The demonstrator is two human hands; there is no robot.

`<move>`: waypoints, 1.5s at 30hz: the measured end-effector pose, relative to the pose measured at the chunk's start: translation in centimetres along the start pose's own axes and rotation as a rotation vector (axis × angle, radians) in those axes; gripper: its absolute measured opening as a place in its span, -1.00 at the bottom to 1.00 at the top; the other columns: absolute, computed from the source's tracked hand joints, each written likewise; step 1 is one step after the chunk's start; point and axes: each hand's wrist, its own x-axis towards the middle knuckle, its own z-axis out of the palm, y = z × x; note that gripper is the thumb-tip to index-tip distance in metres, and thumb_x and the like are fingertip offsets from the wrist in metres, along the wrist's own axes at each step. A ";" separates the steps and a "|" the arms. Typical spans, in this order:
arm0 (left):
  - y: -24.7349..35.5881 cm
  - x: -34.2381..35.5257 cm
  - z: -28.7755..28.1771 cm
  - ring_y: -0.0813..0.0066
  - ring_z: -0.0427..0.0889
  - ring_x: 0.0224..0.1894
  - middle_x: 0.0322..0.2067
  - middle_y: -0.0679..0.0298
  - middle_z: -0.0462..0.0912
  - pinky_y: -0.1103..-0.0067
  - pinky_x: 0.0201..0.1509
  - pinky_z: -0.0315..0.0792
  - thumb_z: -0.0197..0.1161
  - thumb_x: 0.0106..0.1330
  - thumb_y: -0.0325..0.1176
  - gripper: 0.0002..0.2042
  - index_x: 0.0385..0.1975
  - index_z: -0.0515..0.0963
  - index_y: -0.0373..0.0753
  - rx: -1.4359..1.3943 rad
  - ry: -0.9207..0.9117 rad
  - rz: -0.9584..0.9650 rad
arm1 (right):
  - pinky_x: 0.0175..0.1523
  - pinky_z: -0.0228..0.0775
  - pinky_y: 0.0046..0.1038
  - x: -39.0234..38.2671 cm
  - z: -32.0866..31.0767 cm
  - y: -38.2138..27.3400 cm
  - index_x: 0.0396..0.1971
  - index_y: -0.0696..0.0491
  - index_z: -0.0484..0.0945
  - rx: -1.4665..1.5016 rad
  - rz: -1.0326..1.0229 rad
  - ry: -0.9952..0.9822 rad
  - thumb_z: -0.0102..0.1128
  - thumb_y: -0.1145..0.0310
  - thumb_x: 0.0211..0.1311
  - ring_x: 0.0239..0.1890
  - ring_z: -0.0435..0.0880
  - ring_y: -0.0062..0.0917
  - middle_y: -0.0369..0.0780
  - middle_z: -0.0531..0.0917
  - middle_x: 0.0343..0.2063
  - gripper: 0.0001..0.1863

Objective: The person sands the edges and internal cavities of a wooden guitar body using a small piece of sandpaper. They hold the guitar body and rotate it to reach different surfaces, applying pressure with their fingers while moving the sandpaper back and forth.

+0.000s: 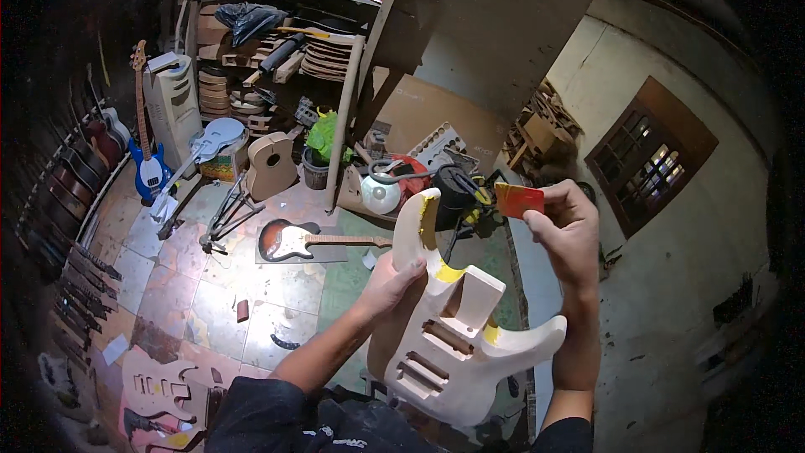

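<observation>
Tiled floor (214, 310) is lit brightly at the left of one dim workshop, and one barred window (652, 157) is set into the wall at the right. One unpainted guitar body (461, 369) is held up before the person's torso, above the floor; on it, two horns, one neck pocket and three smaller routed slots can be counted, and yellow patches are seen along the horns' inner edges and by the pocket. Its left horn is grasped near the base by the left hand (396, 285), thumb laid on the front. One small red-orange card (520, 200) is pinched between thumb and fingers of the right hand (568, 222), raised apart from the body. Beyond, one sunburst electric guitar (289, 241) is laid flat, while one acoustic guitar body (271, 165), one pale-blue guitar (220, 136) and one blue bass (151, 172) are stood farther back, near one loaded shelving unit (350, 101).
</observation>
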 end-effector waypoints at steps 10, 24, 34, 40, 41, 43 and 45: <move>0.3 -0.6 1.1 0.56 0.47 -0.23 -0.28 0.26 0.53 0.57 -0.10 0.36 0.31 0.13 -0.02 -0.51 -0.17 0.44 -0.34 0.314 0.152 0.203 | -0.32 0.42 -0.61 -1.5 3.9 1.4 -0.41 0.19 0.50 -0.047 0.054 0.023 0.21 0.50 0.03 -0.46 0.57 -0.71 -0.26 0.63 -0.50 -0.87; -0.1 -0.9 1.7 0.51 0.48 -0.13 -0.19 0.22 0.54 0.54 0.00 0.35 0.30 0.16 -0.10 -0.51 -0.06 0.43 -0.36 0.251 0.195 0.254 | -0.30 0.48 -0.52 -3.5 7.9 1.9 -0.41 0.19 0.53 -0.206 -0.266 0.101 0.25 0.56 -0.04 -0.42 0.64 -0.53 -0.14 0.65 -0.38 -0.85; 0.0 -1.0 1.7 0.48 0.50 -0.11 -0.18 0.18 0.55 0.52 0.00 0.36 0.29 0.16 -0.08 -0.50 -0.05 0.44 -0.35 0.278 0.192 0.265 | -0.24 0.45 -0.39 -4.3 7.7 3.5 -0.43 0.11 0.46 -0.537 -0.643 0.049 0.30 0.60 -0.18 -0.32 0.59 -0.28 -0.11 0.62 -0.27 -0.75; -0.1 -1.2 1.6 0.49 0.50 -0.12 -0.18 0.19 0.55 0.53 -0.01 0.36 0.30 0.14 -0.01 -0.46 -0.07 0.44 -0.35 0.279 0.202 0.236 | -0.31 0.44 -0.36 -5.3 7.4 3.9 -0.51 0.10 0.42 -0.633 -0.747 0.071 0.31 0.55 -0.18 -0.36 0.58 -0.29 -0.14 0.61 -0.29 -0.77; 0.0 -1.2 1.6 0.51 0.49 -0.13 -0.20 0.19 0.55 0.54 -0.02 0.36 0.30 0.14 0.02 -0.45 -0.08 0.44 -0.35 0.270 0.206 0.251 | -0.31 0.44 -0.37 -5.4 7.2 3.7 -0.52 0.10 0.41 -0.597 -0.745 0.063 0.32 0.54 -0.19 -0.37 0.58 -0.30 -0.15 0.62 -0.29 -0.76; 0.0 -1.3 1.4 0.52 0.49 -0.14 -0.21 0.21 0.55 0.55 -0.03 0.36 0.29 0.13 0.05 -0.44 -0.10 0.44 -0.35 0.284 0.207 0.229 | -0.30 0.44 -0.39 -5.7 6.7 3.7 -0.53 0.08 0.40 -0.528 -0.707 0.067 0.33 0.56 -0.21 -0.38 0.59 -0.31 -0.15 0.63 -0.30 -0.75; -0.2 -1.3 1.5 0.53 0.48 -0.16 -0.23 0.22 0.54 0.56 -0.04 0.36 0.29 0.13 0.07 -0.43 -0.12 0.44 -0.35 0.297 0.202 0.206 | -0.29 0.44 -0.39 -5.6 6.4 3.7 -0.53 0.09 0.40 -0.475 -0.652 0.113 0.32 0.57 -0.21 -0.37 0.59 -0.31 -0.14 0.63 -0.30 -0.75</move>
